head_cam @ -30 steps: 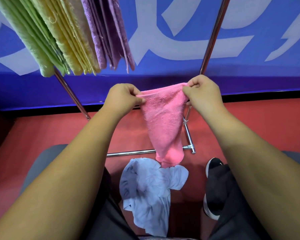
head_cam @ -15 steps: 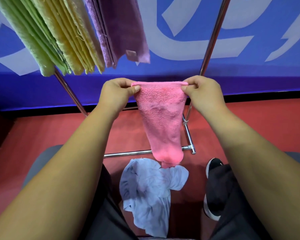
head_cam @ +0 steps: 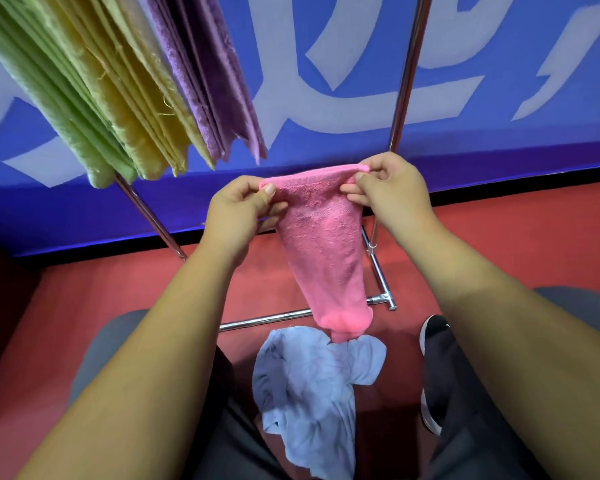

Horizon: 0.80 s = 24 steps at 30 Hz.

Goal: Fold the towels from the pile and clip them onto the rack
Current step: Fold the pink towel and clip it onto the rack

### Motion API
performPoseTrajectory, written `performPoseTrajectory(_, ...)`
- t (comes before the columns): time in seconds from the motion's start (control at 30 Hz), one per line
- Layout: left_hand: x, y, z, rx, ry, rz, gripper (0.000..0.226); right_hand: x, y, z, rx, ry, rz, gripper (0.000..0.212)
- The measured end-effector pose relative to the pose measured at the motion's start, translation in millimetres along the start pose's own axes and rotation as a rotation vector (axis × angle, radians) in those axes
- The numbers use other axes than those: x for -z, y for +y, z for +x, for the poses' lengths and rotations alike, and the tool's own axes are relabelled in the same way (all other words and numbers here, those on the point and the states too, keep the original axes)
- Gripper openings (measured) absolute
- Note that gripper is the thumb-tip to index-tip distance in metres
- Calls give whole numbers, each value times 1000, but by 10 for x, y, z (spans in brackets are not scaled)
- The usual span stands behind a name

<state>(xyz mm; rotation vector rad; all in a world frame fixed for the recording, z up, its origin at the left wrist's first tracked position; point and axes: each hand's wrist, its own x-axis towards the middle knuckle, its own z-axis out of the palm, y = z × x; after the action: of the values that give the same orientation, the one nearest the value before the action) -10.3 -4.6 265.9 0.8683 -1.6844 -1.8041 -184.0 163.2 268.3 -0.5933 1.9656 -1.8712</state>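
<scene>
Pink towel (head_cam: 323, 251) was held in the air in front of the person, between the two legs of the rack (head_cam: 400, 98). Long axis ran top to bottom: the wide folded edge was up and roughly level, slightly higher on the right, and the narrow end pointed down toward the floor (head_cam: 84, 306). In this view the lower tip overlapped the crumpled blue towel (head_cam: 309, 386) lying on the floor; contact could not be judged.

Left hand (head_cam: 236, 209) pinched the upper left corner, thumb on the near face with fingers curled behind. Right hand (head_cam: 392, 188) pinched the upper right corner, fingertips closed on the edge. The two hands were near each other, separated by the width of the towel.

Up and to the left, a green towel (head_cam: 59, 109), a yellow towel (head_cam: 132, 98) and a purple towel (head_cam: 208, 74) hung folded side by side. A blue banner (head_cam: 499, 140) stood behind the rack. A black shoe (head_cam: 433, 341) rested on the floor right of the blue towel.
</scene>
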Motion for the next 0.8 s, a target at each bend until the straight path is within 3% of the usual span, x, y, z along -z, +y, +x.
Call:
performPoseTrajectory(0.3,72,215,-350,-72,11,-7,5,40,-195,-347,68,32,-25,10)
performPoseTrajectory(0.53,93,990,-442,-282,78,166,10,128,-1040,-399,164,5,8,16)
performPoseTrajectory(0.8,89,1962,-613,-472,102,171,8,235,-2046,-499,359,11,-16,15)
